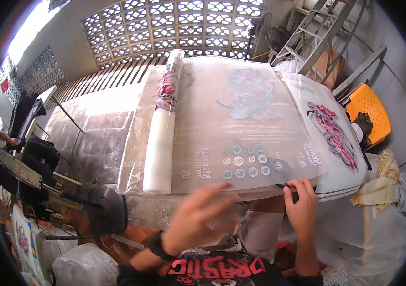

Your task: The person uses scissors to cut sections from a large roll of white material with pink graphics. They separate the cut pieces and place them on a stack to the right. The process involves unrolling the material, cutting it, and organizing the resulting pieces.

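Observation:
A translucent printed sheet [260,133] lies spread over the table, with pale designs and rows of round emblems on it. Across its left part lies a white roll [159,152] of film with a red-and-black print at its far end. A white sheet [334,143] with a pink-and-grey design lies on the right. My right hand [299,200] pinches the translucent sheet's front edge, beside a small dark item I cannot make out. My left hand [196,214], blurred, hangs just in front of the sheet, left of my right hand, with its fingers spread and apparently nothing held.
A black metal press frame [36,174] stands at the left, where another person's arm [3,137] shows. An orange chair [370,114], a ladder [301,38] and fabric [382,181] are on the right. A plastic-wrapped bundle [81,264] sits low at left. A lattice wall [165,28] is behind.

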